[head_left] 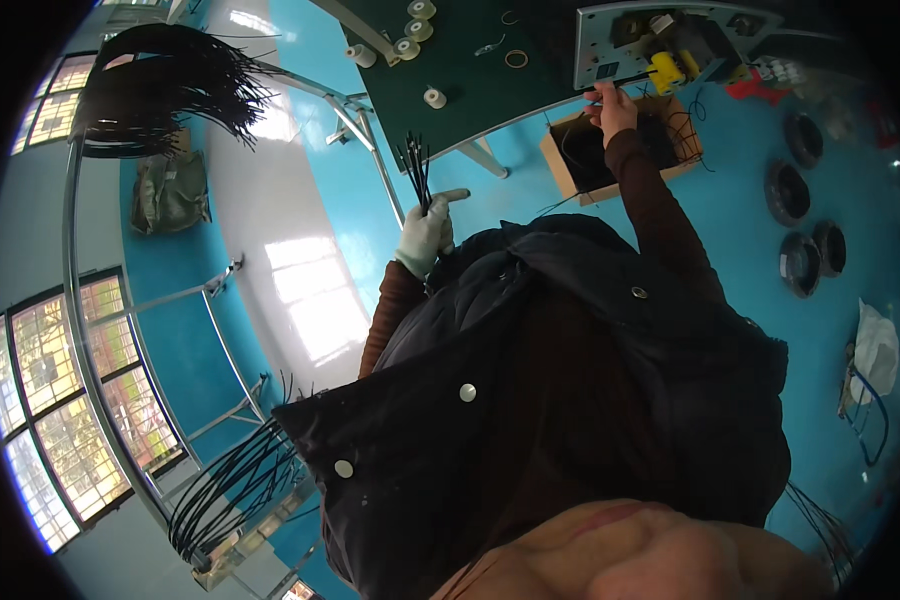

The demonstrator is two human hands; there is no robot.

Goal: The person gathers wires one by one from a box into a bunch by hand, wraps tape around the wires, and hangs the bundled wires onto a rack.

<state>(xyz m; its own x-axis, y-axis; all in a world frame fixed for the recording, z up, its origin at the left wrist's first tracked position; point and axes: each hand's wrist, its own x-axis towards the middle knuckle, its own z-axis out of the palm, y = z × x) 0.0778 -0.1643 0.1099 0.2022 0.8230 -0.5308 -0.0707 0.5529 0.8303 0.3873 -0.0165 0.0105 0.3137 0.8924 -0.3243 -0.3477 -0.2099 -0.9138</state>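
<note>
My left hand [426,232], in a pale glove, is closed round a bundle of thin black cables [417,175] whose ends point up and away from me. Its index finger sticks out to the right. Farther off to the right, my bare right hand [612,112] pinches a thin black cable [632,79] at the front of a grey bench machine [598,50]. That cable's far end meets the machine's yellow part [667,72]; exactly how it sits there is too small to tell.
A dark green table [470,90] carries several white spools [435,97]. Below the machine stands a cardboard box [567,172] with black cables inside. Black cables hang over a metal rack [73,230] at left. Several black coils [788,192] lie on the blue floor at right.
</note>
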